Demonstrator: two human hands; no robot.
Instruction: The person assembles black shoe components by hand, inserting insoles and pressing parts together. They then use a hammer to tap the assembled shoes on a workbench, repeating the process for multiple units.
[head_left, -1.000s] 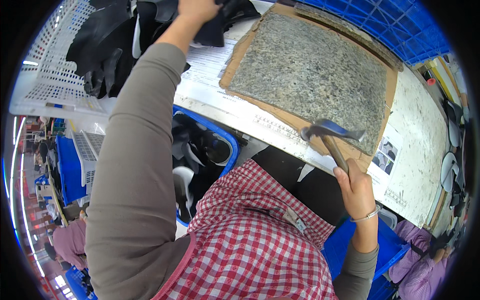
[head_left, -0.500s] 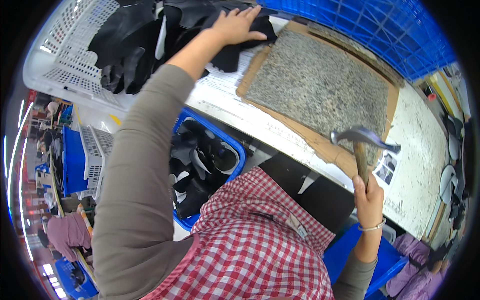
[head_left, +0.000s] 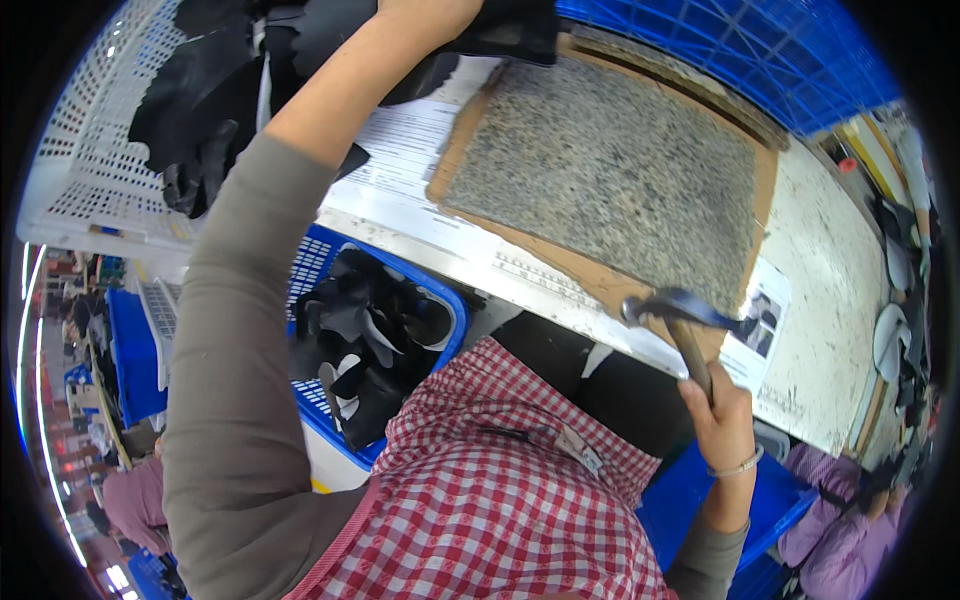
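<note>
My right hand [head_left: 722,425] is closed round the wooden handle of a hammer [head_left: 688,350]. The hammer's dark metal head hovers over the near right corner of a speckled grey stone slab [head_left: 610,165], which lies on brown cardboard [head_left: 448,172]. Stretched far forward, my left hand [head_left: 432,16] is at the black leather pieces [head_left: 515,32] at the top edge. Its fingers run out of the picture, so whether they grip a piece cannot be seen. More black pieces [head_left: 200,90] hang over a white perforated basket.
The white basket [head_left: 85,165] stands at the far left, a blue crate [head_left: 740,55] behind the slab. Below the white table [head_left: 835,290] sits a blue basket [head_left: 455,325] of black and white cut pieces. Printed sheets [head_left: 400,150] lie on the table. At the lower right is another person [head_left: 835,560].
My left hand has moved up to the picture's top edge, with black leather shifting beneath it. The hammer has come down and left, nearer to me. The whole view has shifted slightly.
</note>
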